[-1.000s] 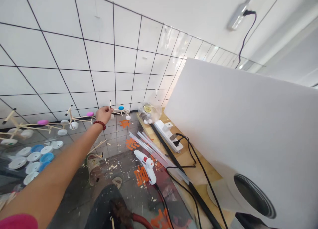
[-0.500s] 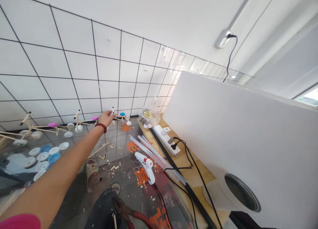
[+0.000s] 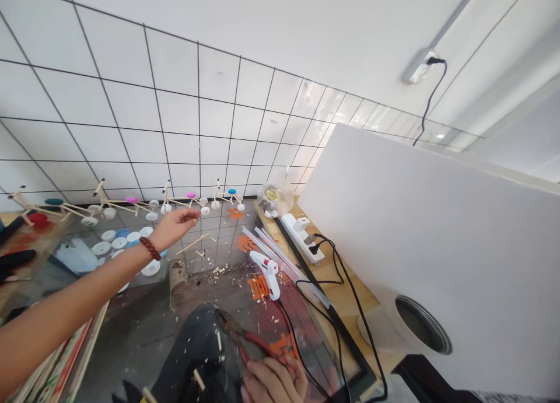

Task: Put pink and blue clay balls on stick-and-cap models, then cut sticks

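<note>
My left hand (image 3: 177, 225), with a red bead bracelet at the wrist, hovers beside a row of small stick figures with white cap wheels (image 3: 205, 210). Its fingers are slightly bent and nothing shows between them. Pink caps (image 3: 191, 195) and a blue cap (image 3: 232, 191) sit on the figures. At the bottom edge, the fingers of my right hand (image 3: 275, 381) are curled over the red handles of the pliers (image 3: 258, 340); its palm is out of view. A white glue gun (image 3: 269, 274) lies on the glass top.
Loose white and blue caps (image 3: 101, 248) lie at the left. Clear glue sticks (image 3: 284, 263), a power strip (image 3: 301, 239) and black cables are at the right, before a white board (image 3: 415, 228). Wood scraps (image 3: 219, 270) dot the glass. A wire grid stands behind.
My left hand has let go of the figure near the blue cap and drawn back left and down. My right hand has come into view at the pliers. The view has shifted.
</note>
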`<state>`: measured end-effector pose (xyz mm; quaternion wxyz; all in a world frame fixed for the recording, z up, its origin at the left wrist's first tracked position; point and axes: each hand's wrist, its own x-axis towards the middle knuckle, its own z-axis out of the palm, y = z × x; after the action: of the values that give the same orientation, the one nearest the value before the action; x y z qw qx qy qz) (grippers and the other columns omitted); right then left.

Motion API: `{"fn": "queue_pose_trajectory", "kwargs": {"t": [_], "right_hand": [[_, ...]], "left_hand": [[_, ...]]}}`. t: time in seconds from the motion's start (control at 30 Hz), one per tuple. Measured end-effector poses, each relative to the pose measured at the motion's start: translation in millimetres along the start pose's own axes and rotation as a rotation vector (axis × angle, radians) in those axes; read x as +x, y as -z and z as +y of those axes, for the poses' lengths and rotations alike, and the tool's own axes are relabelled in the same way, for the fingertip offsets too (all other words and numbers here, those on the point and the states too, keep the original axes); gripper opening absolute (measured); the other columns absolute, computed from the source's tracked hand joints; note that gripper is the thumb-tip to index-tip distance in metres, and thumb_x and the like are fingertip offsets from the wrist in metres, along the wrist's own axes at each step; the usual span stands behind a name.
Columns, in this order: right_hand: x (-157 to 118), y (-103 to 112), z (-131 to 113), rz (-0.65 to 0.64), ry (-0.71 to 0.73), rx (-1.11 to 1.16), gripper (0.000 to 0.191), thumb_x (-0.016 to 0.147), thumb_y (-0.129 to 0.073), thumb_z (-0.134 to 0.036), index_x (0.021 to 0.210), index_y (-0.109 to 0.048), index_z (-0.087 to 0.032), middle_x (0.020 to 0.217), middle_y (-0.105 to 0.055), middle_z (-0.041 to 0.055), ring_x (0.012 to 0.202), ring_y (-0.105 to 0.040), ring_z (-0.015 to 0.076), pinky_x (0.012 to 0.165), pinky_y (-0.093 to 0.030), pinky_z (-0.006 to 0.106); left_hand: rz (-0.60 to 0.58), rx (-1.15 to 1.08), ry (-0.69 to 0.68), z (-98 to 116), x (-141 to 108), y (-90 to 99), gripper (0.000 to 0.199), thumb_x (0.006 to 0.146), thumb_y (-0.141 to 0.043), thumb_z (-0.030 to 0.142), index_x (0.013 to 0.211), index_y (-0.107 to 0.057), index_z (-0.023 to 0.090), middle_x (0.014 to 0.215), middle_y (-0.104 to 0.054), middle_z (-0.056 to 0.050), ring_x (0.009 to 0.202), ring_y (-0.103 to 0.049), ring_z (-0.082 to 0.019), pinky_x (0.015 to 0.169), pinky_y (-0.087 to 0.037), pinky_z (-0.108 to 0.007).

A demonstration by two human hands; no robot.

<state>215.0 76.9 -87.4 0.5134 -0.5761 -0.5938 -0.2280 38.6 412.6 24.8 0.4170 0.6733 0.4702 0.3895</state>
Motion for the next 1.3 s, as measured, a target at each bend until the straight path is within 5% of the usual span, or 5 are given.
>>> {"fn": "queue_pose_trajectory", "kwargs": {"t": [0.23,0.47,0.8,1.0,1.3], "right_hand": [[23.6,31.6,-16.2,-0.255,-0.014,0.027,0.013,0.093,-0.061,-0.021,0.096,-0.071,-0.028,0.097,-0.079,-0.0005,0.091,-0.07,0.0202,0.104,-0.033,0.045],[15.6,36.2,-15.7,-0.303,0.009,-0.071,0.014,0.093,-0.063,-0.021,0.103,-0.07,-0.026,0.108,-0.077,0.0038,0.105,-0.067,0.0217,0.106,-0.031,0.045],[15.9,31.9,-22.7,-0.5,0.086,-0.17,0.015,0.097,-0.059,-0.027,0.104,-0.072,-0.025,0.118,-0.073,0.006,0.116,-0.06,0.0235,0.107,-0.024,0.046],[17.3,16.8,-76.4,-0.792,0.316,0.044,0.031,0.094,-0.061,-0.049,0.116,-0.067,-0.027,0.118,-0.072,0.0052,0.109,-0.059,0.0209,0.096,-0.028,0.04],[46.4,-28.4,-103.0,-1.029,0.367,-0.159,0.028,0.099,-0.051,-0.042,0.11,-0.065,-0.021,0.102,-0.072,0.0077,0.094,-0.064,0.022,0.085,-0.032,0.039]], "left_hand": [[-0.345,0.241,-0.224,39.8,-132.6,2.1,0.031,0.081,-0.06,0.048,0.092,-0.081,0.028,0.099,-0.081,-0.006,0.093,-0.074,-0.027,0.088,-0.058,-0.039],[0.053,0.489,-0.295,15.9,-210.1,38.2,0.034,0.083,-0.053,0.045,0.093,-0.081,0.028,0.098,-0.081,-0.007,0.09,-0.073,-0.028,0.085,-0.056,-0.039],[0.333,0.483,-0.272,-41.5,-242.3,61.0,0.028,0.082,-0.053,0.035,0.094,-0.076,0.025,0.102,-0.078,-0.009,0.091,-0.071,-0.029,0.09,-0.056,-0.043],[0.415,0.589,-0.367,-49.9,-239.6,73.9,0.026,0.08,-0.054,0.031,0.093,-0.076,0.025,0.107,-0.076,-0.011,0.114,-0.065,-0.032,0.107,-0.048,-0.047],[0.334,0.673,-0.529,-56.5,-245.5,65.1,0.025,0.087,-0.053,0.026,0.09,-0.078,0.024,0.102,-0.077,-0.011,0.104,-0.068,-0.031,0.099,-0.052,-0.045]]}}
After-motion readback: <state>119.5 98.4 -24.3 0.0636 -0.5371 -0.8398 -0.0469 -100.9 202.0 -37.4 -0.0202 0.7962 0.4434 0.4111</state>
